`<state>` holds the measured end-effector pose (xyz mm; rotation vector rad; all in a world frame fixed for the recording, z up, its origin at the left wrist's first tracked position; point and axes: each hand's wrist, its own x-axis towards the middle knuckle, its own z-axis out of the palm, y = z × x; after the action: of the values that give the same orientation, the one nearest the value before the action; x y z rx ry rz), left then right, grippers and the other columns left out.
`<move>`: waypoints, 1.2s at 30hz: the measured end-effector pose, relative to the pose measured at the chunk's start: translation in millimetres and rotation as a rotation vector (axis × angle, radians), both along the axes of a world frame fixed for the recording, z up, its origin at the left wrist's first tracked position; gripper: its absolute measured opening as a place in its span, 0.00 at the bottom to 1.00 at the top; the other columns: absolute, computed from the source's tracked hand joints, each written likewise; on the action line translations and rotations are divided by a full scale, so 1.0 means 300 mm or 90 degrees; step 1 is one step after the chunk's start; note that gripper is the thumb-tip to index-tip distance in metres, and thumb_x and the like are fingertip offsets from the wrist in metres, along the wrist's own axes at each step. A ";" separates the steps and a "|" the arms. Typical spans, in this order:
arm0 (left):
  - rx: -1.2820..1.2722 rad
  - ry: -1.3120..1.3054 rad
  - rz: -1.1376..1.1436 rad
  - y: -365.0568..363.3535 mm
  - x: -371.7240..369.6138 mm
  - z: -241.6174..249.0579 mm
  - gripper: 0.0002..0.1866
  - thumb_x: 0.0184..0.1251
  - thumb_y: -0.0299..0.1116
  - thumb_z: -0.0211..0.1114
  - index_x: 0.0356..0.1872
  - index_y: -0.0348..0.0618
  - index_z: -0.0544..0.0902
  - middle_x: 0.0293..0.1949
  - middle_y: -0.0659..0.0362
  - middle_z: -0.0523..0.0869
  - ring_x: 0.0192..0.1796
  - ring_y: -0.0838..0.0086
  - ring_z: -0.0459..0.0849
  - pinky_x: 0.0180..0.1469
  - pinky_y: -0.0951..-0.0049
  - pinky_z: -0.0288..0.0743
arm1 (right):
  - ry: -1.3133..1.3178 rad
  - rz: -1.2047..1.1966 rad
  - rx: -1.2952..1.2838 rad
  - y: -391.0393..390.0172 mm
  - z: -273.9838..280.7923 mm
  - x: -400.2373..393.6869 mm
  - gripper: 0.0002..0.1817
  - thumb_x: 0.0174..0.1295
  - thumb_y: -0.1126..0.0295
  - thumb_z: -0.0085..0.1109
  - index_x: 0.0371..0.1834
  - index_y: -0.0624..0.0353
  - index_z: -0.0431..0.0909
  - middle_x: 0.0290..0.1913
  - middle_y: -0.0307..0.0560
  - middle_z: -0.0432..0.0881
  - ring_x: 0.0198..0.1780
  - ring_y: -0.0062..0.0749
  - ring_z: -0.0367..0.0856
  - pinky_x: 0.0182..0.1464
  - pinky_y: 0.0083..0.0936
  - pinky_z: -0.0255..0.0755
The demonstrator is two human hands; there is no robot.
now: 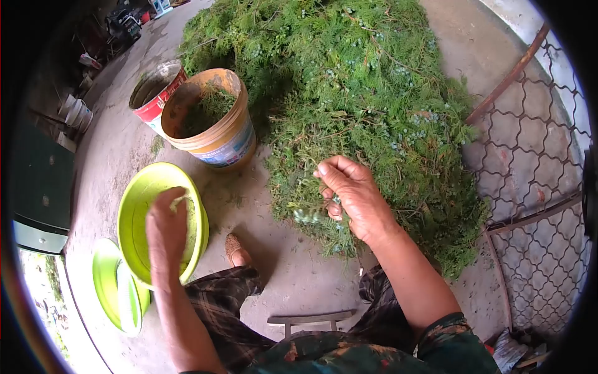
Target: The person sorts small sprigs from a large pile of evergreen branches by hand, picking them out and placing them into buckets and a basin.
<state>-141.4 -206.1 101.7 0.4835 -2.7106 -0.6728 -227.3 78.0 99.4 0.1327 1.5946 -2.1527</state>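
My right hand (352, 193) is closed on a green sprig (308, 202) with pale blue-green berries, in front of the large heap of cut evergreen branches (367, 81). My left hand (168, 224) is over the yellow-green basin (134, 218), smeared by motion, its fingers bent over the basin's inside. Whether it holds anything cannot be made out. Some greenish material (191, 234) lies in the basin, partly hidden by the hand.
A yellow bucket (227, 140) with green bits inside stands beyond the basin, beside a red and white bucket (152, 109). Another green basin (106, 280) is at lower left. Wire mesh (529, 149) stands at right. A stool (311, 318) is between the legs.
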 end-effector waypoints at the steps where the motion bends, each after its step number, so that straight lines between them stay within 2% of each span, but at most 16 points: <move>1: 0.227 -0.102 -0.018 0.129 -0.022 0.090 0.09 0.63 0.28 0.62 0.41 0.37 0.84 0.40 0.53 0.86 0.41 0.72 0.84 0.45 0.72 0.77 | 0.000 0.000 0.002 -0.003 -0.007 0.003 0.09 0.70 0.65 0.54 0.36 0.58 0.75 0.23 0.34 0.71 0.18 0.14 0.62 0.17 0.13 0.59; 2: 0.375 -0.085 -0.140 0.169 -0.020 0.052 0.10 0.63 0.30 0.65 0.42 0.37 0.83 0.39 0.57 0.86 0.41 0.78 0.82 0.44 0.77 0.76 | 0.059 0.025 0.048 -0.007 -0.017 0.008 0.09 0.70 0.65 0.53 0.36 0.59 0.74 0.23 0.35 0.71 0.19 0.14 0.63 0.17 0.13 0.59; 4: 0.574 -0.020 -0.260 0.293 -0.010 0.034 0.22 0.57 0.37 0.73 0.49 0.35 0.79 0.42 0.55 0.85 0.43 0.75 0.82 0.44 0.75 0.76 | 0.177 0.056 0.140 -0.018 -0.041 0.015 0.10 0.70 0.64 0.52 0.37 0.59 0.74 0.23 0.34 0.71 0.20 0.13 0.65 0.18 0.14 0.61; 5: 0.575 -0.019 -0.258 0.330 -0.016 0.034 0.22 0.57 0.37 0.73 0.49 0.35 0.79 0.42 0.55 0.85 0.43 0.75 0.82 0.44 0.75 0.76 | 0.176 0.058 0.141 -0.023 -0.044 0.019 0.10 0.70 0.64 0.52 0.37 0.59 0.74 0.23 0.34 0.71 0.20 0.13 0.65 0.18 0.14 0.61; 7: 0.394 -0.065 -0.323 0.382 -0.026 0.035 0.25 0.58 0.37 0.73 0.52 0.35 0.75 0.42 0.57 0.83 0.44 0.74 0.80 0.52 0.76 0.73 | 0.268 0.062 0.227 -0.031 -0.048 0.025 0.10 0.71 0.65 0.51 0.38 0.60 0.74 0.24 0.34 0.71 0.21 0.13 0.66 0.19 0.14 0.62; 11: 0.466 -0.175 -0.278 0.413 -0.036 0.001 0.28 0.58 0.37 0.73 0.55 0.36 0.72 0.41 0.55 0.83 0.44 0.76 0.80 0.50 0.75 0.73 | 0.271 0.061 0.235 -0.032 -0.060 0.019 0.09 0.71 0.65 0.51 0.38 0.60 0.74 0.24 0.34 0.71 0.24 0.13 0.68 0.21 0.14 0.64; 15: 0.483 -0.196 -0.286 0.410 -0.049 -0.013 0.17 0.60 0.34 0.70 0.44 0.33 0.78 0.31 0.59 0.83 0.37 0.80 0.78 0.42 0.77 0.74 | 0.290 0.049 0.207 -0.042 -0.077 0.017 0.09 0.71 0.66 0.51 0.38 0.61 0.74 0.25 0.33 0.71 0.24 0.14 0.68 0.22 0.17 0.65; 17: 0.454 -0.233 -0.294 0.402 -0.055 -0.002 0.14 0.61 0.33 0.69 0.39 0.32 0.80 0.28 0.61 0.82 0.34 0.82 0.78 0.39 0.78 0.73 | 0.479 0.015 0.301 -0.045 -0.103 0.009 0.08 0.69 0.68 0.53 0.38 0.61 0.73 0.22 0.38 0.73 0.21 0.21 0.71 0.21 0.23 0.66; 19: 0.422 -0.236 -0.321 0.402 -0.054 0.009 0.12 0.64 0.35 0.64 0.32 0.32 0.82 0.23 0.63 0.80 0.29 0.82 0.77 0.35 0.79 0.73 | 0.545 0.014 0.381 -0.048 -0.081 0.018 0.06 0.68 0.69 0.54 0.38 0.61 0.72 0.21 0.43 0.74 0.19 0.27 0.73 0.21 0.27 0.67; 23: 0.520 -0.405 -0.307 0.384 -0.046 0.025 0.14 0.67 0.37 0.61 0.33 0.33 0.82 0.24 0.62 0.80 0.28 0.82 0.78 0.32 0.80 0.73 | 0.730 0.042 0.526 -0.044 -0.050 0.019 0.04 0.65 0.71 0.56 0.38 0.58 0.71 0.19 0.54 0.75 0.19 0.44 0.79 0.21 0.36 0.69; 24: 0.574 -0.474 -0.294 0.375 -0.043 0.038 0.14 0.67 0.37 0.61 0.33 0.33 0.82 0.24 0.62 0.81 0.28 0.81 0.79 0.31 0.80 0.74 | 0.763 0.022 0.552 -0.036 -0.055 0.001 0.04 0.66 0.70 0.55 0.38 0.57 0.71 0.20 0.52 0.77 0.21 0.45 0.80 0.22 0.38 0.71; 26: 0.627 -0.544 -0.282 0.352 -0.030 0.041 0.14 0.68 0.37 0.61 0.33 0.34 0.82 0.24 0.61 0.81 0.28 0.80 0.80 0.30 0.80 0.74 | 0.716 -0.015 0.730 0.018 -0.030 -0.078 0.03 0.67 0.69 0.54 0.37 0.55 0.72 0.18 0.47 0.77 0.19 0.39 0.79 0.21 0.35 0.72; 27: 0.679 -0.541 -0.288 0.336 -0.012 0.036 0.14 0.69 0.37 0.60 0.34 0.34 0.82 0.25 0.61 0.82 0.28 0.79 0.81 0.30 0.81 0.75 | 0.691 -0.093 0.659 0.047 -0.006 -0.122 0.06 0.69 0.68 0.51 0.34 0.56 0.69 0.13 0.43 0.73 0.15 0.34 0.76 0.15 0.29 0.68; 29: 0.729 -0.535 -0.294 0.325 -0.007 0.042 0.13 0.70 0.37 0.59 0.36 0.34 0.81 0.25 0.60 0.82 0.28 0.79 0.81 0.29 0.81 0.75 | 0.744 -0.202 0.606 0.089 -0.009 -0.169 0.08 0.70 0.67 0.51 0.33 0.57 0.70 0.14 0.41 0.73 0.15 0.27 0.75 0.15 0.25 0.65; 33: 0.879 -0.416 -0.206 0.314 -0.027 0.053 0.10 0.69 0.33 0.59 0.43 0.36 0.79 0.29 0.60 0.83 0.28 0.79 0.81 0.28 0.82 0.74 | 0.560 -0.125 0.479 0.032 -0.045 -0.112 0.07 0.69 0.69 0.52 0.34 0.59 0.72 0.20 0.42 0.76 0.18 0.20 0.71 0.17 0.24 0.64; 36: 0.914 -0.362 -0.157 0.325 -0.047 0.044 0.10 0.67 0.29 0.62 0.46 0.37 0.78 0.31 0.61 0.82 0.28 0.80 0.81 0.28 0.83 0.74 | 0.474 -0.065 0.420 0.003 -0.042 -0.083 0.07 0.68 0.70 0.52 0.35 0.62 0.73 0.23 0.46 0.77 0.22 0.23 0.73 0.24 0.25 0.68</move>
<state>-155.7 -108.7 114.8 0.6630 -2.2061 -2.8766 -252.1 79.0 86.9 -0.4462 2.7262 -1.7370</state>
